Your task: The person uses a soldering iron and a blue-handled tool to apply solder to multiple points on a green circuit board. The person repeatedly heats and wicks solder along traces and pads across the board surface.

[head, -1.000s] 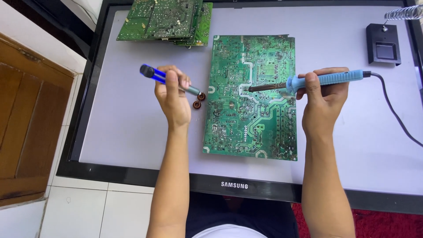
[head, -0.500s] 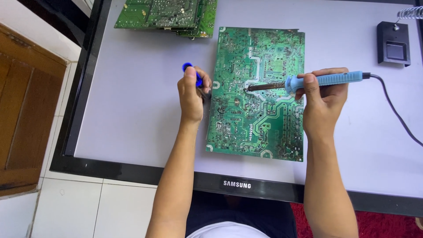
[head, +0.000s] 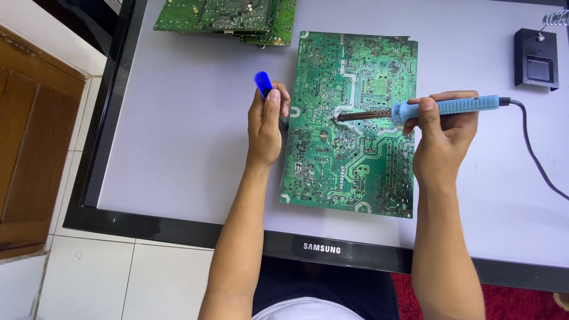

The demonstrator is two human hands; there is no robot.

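Note:
A large green circuit board [head: 355, 172] lies solder side up on a pale flat panel [head: 178, 136] with a black frame. My right hand [head: 444, 133] grips a blue-handled soldering iron [head: 450, 106], its dark tip resting on the board's middle. My left hand [head: 267, 121] holds a blue-handled tool [head: 262, 83] upright at the board's left edge; its lower end is hidden behind my fingers.
More green circuit boards [head: 231, 15] are stacked at the panel's far edge. A black soldering iron stand [head: 536, 59] sits at the far right, and the iron's black cord [head: 533, 160] trails right. A wooden cabinet [head: 29, 142] stands to the left over white floor tiles.
My left hand has moved right to the board's left edge and swung the blue tool from lying sideways to standing upright. The soldering iron stays on the board.

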